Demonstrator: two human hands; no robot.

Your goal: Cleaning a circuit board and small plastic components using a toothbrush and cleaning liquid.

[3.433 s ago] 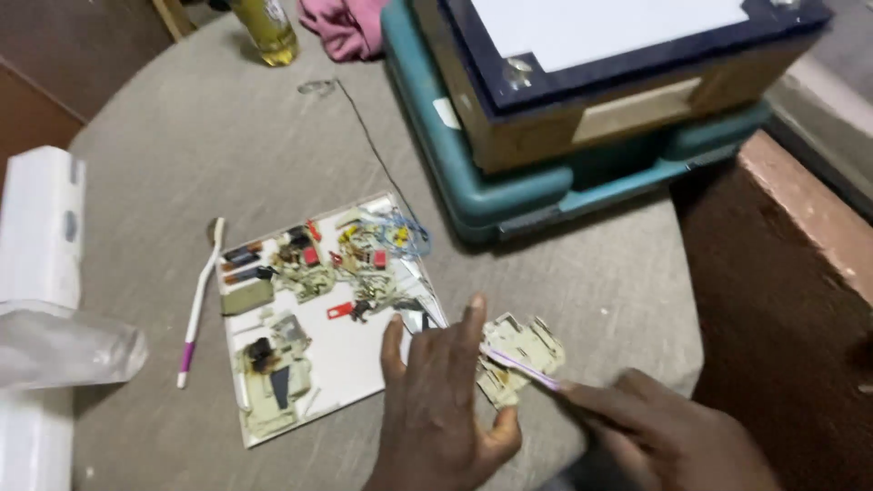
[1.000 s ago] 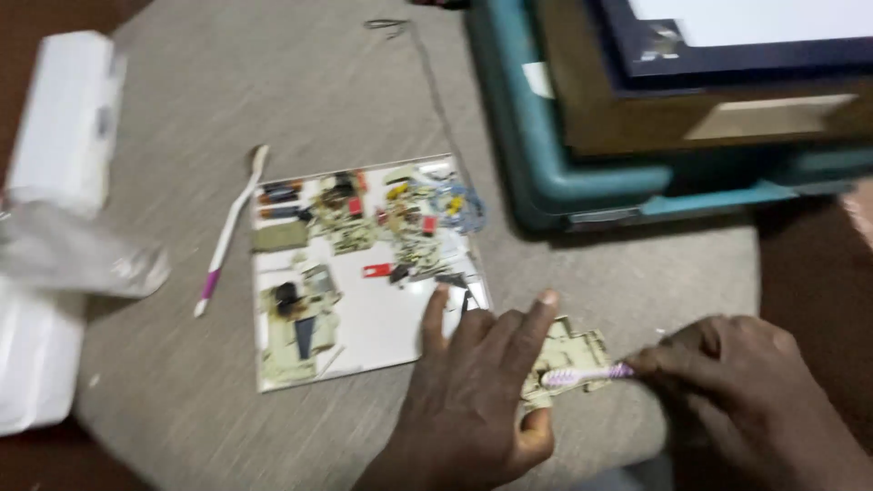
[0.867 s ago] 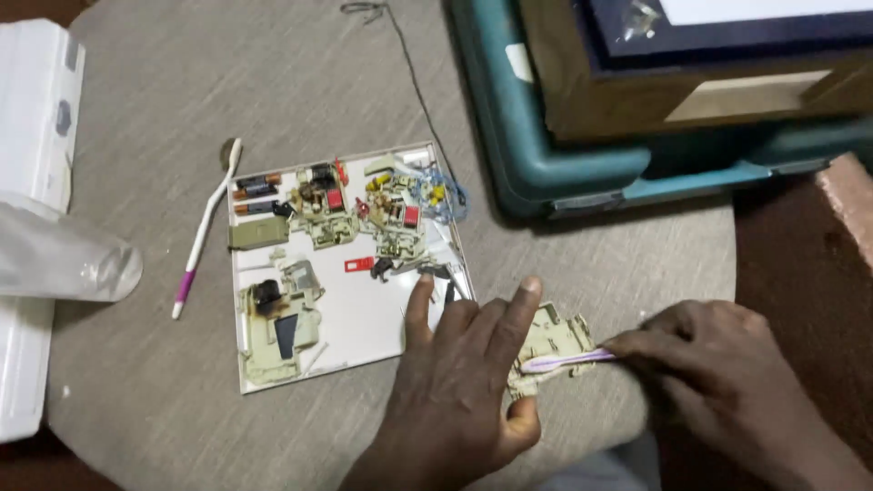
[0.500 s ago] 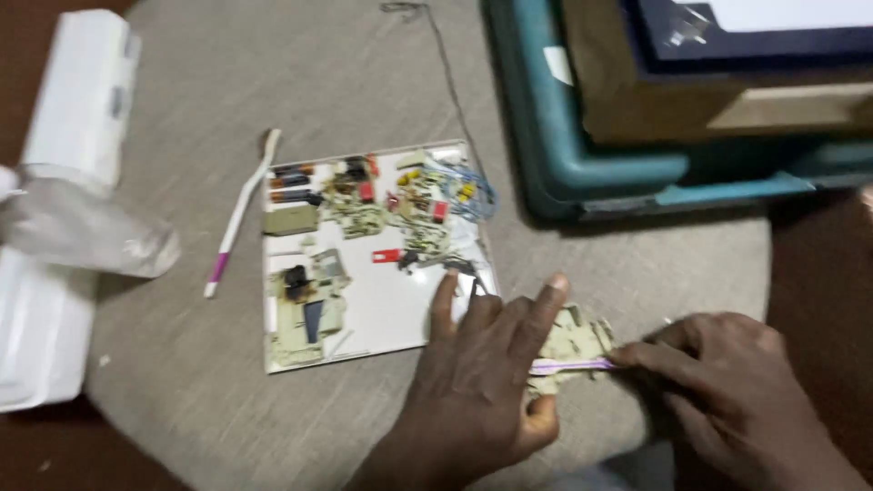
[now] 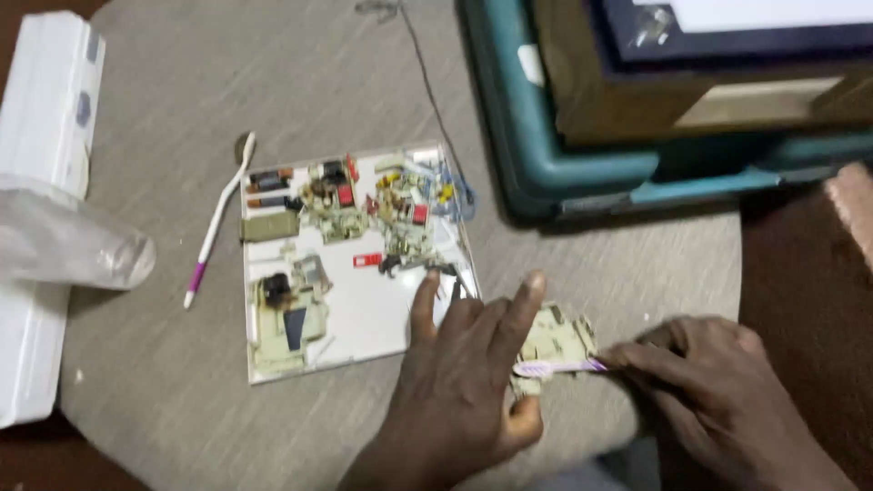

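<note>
Head view, looking down: up and to the left of my left hand (image 5: 459,382) lies a flat white rectangular tray (image 5: 364,314) on the grey fabric surface (image 5: 164,382). Its far half is crowded with small electronic parts (image 5: 364,205), red, yellow, beige and black; a beige part with a black piece (image 5: 286,318) sits in its near left quarter. The near right corner of the tray is bare white, and my left fingertips reach over that edge.

Beyond my right hand (image 5: 718,400) a teal plastic bin (image 5: 546,136) holds a brown wooden box with a dark blue frame on top (image 5: 691,73). Its near rim runs close above my right hand, and a thin dark cord (image 5: 436,100) trails between bin and tray.

Far left of my left hand, a white and purple toothbrush (image 5: 216,223) lies beside the tray, with a crumpled clear plastic bag (image 5: 64,241) on white foam blocks (image 5: 45,145) past it. Open grey fabric stretches nearer me on that side, down to the curved edge.

Between my hands lies the small beige circuit board (image 5: 555,341). My left hand presses on it, fingers spread and flat. My right hand is pinched tight on a pink-handled brush (image 5: 555,367), laid across the board.
</note>
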